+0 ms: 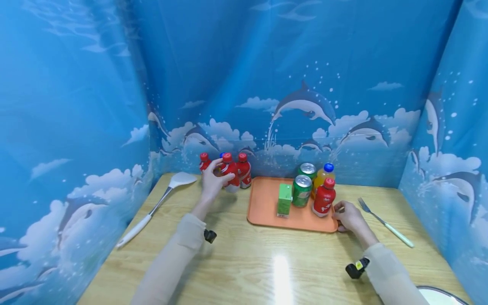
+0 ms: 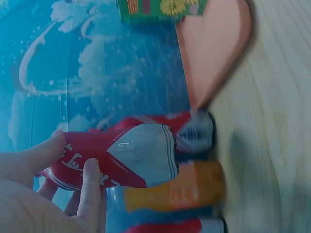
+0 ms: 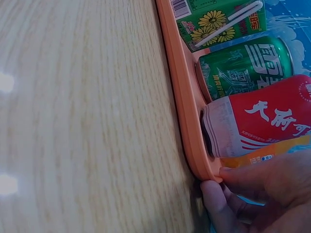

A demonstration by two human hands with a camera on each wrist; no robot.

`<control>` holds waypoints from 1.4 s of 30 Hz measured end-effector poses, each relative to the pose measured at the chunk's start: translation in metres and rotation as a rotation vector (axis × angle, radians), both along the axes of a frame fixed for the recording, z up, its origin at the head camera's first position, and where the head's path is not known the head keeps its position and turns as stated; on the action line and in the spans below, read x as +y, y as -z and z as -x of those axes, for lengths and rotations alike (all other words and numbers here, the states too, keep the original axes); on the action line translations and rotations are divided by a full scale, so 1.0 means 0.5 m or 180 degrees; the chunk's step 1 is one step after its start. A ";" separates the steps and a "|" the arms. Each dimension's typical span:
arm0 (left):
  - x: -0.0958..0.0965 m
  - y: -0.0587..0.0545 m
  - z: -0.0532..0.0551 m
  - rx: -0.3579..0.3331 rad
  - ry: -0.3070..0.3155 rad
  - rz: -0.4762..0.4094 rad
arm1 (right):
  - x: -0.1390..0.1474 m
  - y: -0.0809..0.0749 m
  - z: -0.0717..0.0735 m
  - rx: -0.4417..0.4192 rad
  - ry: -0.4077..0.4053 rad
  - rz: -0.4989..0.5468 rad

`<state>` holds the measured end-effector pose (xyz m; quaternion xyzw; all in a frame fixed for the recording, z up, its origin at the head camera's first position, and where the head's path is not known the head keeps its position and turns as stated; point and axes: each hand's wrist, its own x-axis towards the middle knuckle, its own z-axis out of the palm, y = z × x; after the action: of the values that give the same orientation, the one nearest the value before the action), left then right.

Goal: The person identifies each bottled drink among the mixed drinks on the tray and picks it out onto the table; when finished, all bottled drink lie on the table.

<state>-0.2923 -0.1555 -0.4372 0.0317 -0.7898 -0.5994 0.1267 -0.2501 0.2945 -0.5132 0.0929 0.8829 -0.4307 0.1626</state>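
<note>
My left hand point(image 1: 212, 183) grips a red-labelled bottle point(image 1: 231, 170) around its upper part. In the left wrist view that bottle's base point(image 2: 155, 150) hangs off the table. Close behind it stand a red bottle point(image 1: 245, 173), another red bottle point(image 1: 204, 162) and an orange-drink bottle point(image 2: 199, 187), mostly hidden in the head view. My right hand point(image 1: 348, 217) pinches the right front corner of an orange tray point(image 1: 263, 205). On the tray are a green drink carton point(image 1: 284, 200), two green cans point(image 1: 302, 192), an orange-drink bottle point(image 1: 322, 174) and a red bottle point(image 1: 324, 198).
A white-headed spatula point(image 1: 183, 179) lies along the table's left side. Right of the tray lies a fork point(image 1: 389, 226) with a pale green handle. A dark-rimmed white dish point(image 1: 438, 295) shows at the lower right. Blue dolphin-print curtains point(image 1: 236, 84) enclose the table.
</note>
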 end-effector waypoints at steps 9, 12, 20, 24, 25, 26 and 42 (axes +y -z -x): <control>-0.073 0.026 -0.009 -0.0145 -0.0299 -0.0064 | 0.001 0.000 0.003 -0.0058 0.0020 -0.0010; -0.092 0.034 -0.010 -0.0209 -0.0404 -0.0050 | 0.001 -0.001 0.003 -0.0062 0.0030 -0.0025; -0.128 0.047 -0.010 -0.0346 -0.0545 -0.0075 | 0.002 -0.005 0.002 -0.0010 0.0021 -0.0023; -0.144 0.052 -0.016 -0.0338 -0.0641 -0.0031 | 0.000 -0.006 -0.001 0.0017 0.0011 -0.0013; -0.147 0.053 -0.017 -0.0342 -0.0670 -0.0005 | -0.001 -0.006 -0.001 0.0021 0.0008 -0.0014; -0.150 0.054 -0.019 -0.0346 -0.0692 0.0016 | -0.001 -0.006 -0.001 0.0026 0.0010 -0.0010; -0.184 0.075 -0.022 -0.0418 -0.0747 0.0063 | -0.001 -0.001 -0.002 0.0150 -0.0021 0.0070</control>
<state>-0.2812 -0.2473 -0.4748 0.1618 -0.7931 -0.5693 0.1442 -0.2489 0.2941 -0.5128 0.0779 0.8820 -0.4419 0.1442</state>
